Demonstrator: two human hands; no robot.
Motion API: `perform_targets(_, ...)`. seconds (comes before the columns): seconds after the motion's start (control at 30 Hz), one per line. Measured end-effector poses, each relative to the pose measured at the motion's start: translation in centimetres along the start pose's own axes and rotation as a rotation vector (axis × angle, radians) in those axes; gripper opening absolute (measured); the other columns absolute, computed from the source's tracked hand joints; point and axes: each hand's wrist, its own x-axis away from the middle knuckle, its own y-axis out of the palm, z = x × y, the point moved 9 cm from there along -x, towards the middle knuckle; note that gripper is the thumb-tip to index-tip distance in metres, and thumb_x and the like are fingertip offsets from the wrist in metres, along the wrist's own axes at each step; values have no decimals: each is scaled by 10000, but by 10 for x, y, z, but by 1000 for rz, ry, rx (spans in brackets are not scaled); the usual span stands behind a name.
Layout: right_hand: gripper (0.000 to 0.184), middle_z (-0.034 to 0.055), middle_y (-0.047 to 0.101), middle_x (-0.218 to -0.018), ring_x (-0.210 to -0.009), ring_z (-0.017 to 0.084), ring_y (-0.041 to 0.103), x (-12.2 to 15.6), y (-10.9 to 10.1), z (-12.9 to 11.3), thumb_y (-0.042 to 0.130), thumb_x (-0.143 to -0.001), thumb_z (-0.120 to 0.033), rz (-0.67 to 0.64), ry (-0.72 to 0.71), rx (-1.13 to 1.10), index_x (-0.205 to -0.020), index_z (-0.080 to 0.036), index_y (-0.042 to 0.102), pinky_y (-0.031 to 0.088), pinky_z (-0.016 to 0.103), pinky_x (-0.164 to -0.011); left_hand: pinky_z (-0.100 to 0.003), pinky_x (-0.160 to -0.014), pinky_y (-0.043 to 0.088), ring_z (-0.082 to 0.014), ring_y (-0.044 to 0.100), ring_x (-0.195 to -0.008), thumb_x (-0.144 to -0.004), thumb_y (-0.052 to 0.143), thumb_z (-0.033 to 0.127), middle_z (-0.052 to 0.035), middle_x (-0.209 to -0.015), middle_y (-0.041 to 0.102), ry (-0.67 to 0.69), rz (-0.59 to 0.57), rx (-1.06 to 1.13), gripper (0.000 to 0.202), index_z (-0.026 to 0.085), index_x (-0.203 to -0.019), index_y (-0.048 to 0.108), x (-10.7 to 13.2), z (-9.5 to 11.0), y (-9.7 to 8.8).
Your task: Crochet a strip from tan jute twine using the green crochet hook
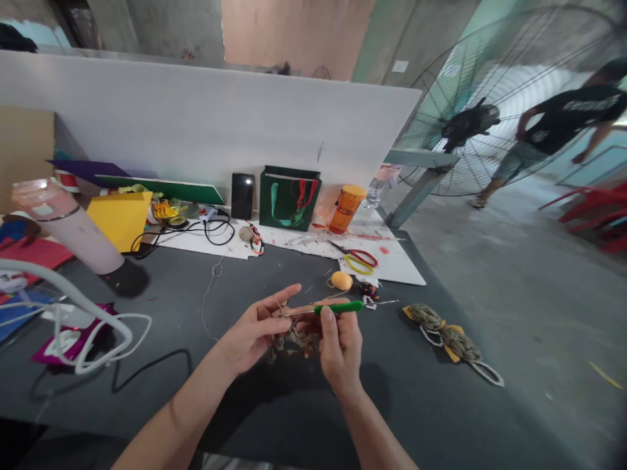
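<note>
At the far left of the frame, a pink-tinted water bottle [63, 225] lies tilted beside a white cable [73, 313], on a dark tabletop [406, 391]. Along the back edge, left to right, stand a yellow card [120, 219], a black phone [241, 196], a green gift bag [290, 198] and an orange pill bottle [347, 209].

At lower centre, the left hand [252, 329] is held with its fingers spread upward; thumb and forefinger come together near the tip of the tool, but the exact pinch cannot be determined. Knotted tan cord [294, 343] hangs below the hands. The right hand [340, 346] grips the green handle of a crochet hook [339, 307], thumb pressed on top. The hook's long axis lies nearly level across the frame, tip pointing left.

Just above it sit an orange ball [341, 281] and red-handled scissors [353, 254]. Bundled cord skeins [441, 336] lie to the right. A standing fan [470, 117] and another person [563, 121] occupy the upper right.
</note>
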Motion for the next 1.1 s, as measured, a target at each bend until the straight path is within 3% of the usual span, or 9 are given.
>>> perform_targets(0.27,244,13,686,-689,-543,199,670,2,4,-6,573,-970,-510,-70,-43,-39,-935,-269,578,517,310,-456,-250,-740,461,-121,640,-719,-621,814,111,-27,-882,787,-96,-24,110,614,215,-1222,744,-1,-5,4)
perform_targets(0.6,304,-28,652,-625,-473,176,624,-1,15,16,685,-878,-560,-123,199,-321,-889,-275,580,445,260,-367,-237,-705,468,-124,633,-731,-588,730,70,-60,-984,782,-116,-170,169,588,176,-1165,774,1,-5,20)
perform_targets(0.7,340,-48,622,-557,-435,159,581,-1,23,16,736,-827,-573,-138,268,-403,-836,-266,590,401,235,-343,-272,-735,476,-140,631,-722,-604,745,95,-58,-903,767,-59,-188,125,568,172,-1165,776,2,0,24)
perform_targets(0.8,367,-46,638,-551,-408,120,532,-1,28,17,791,-775,-565,-143,293,-426,-797,-240,623,406,214,-372,-272,-756,462,-127,616,-697,-644,811,111,-15,-790,727,30,-75,23,557,218,-1189,769,2,7,17)
perform_targets(0.93,363,-4,709,-665,-544,138,614,-3,20,21,856,-708,-525,-51,237,-356,-781,-215,682,510,241,-519,-262,-795,455,-107,588,-729,-588,886,76,31,-780,698,80,122,-75,674,296,-1211,752,5,14,4)
perform_targets(1.1,388,-18,670,-614,-518,134,579,-3,13,29,855,-687,-550,36,289,-357,-794,-215,690,475,227,-468,-272,-856,461,-129,607,-819,-592,901,124,20,-820,700,115,159,-103,661,285,-1215,751,5,19,4)
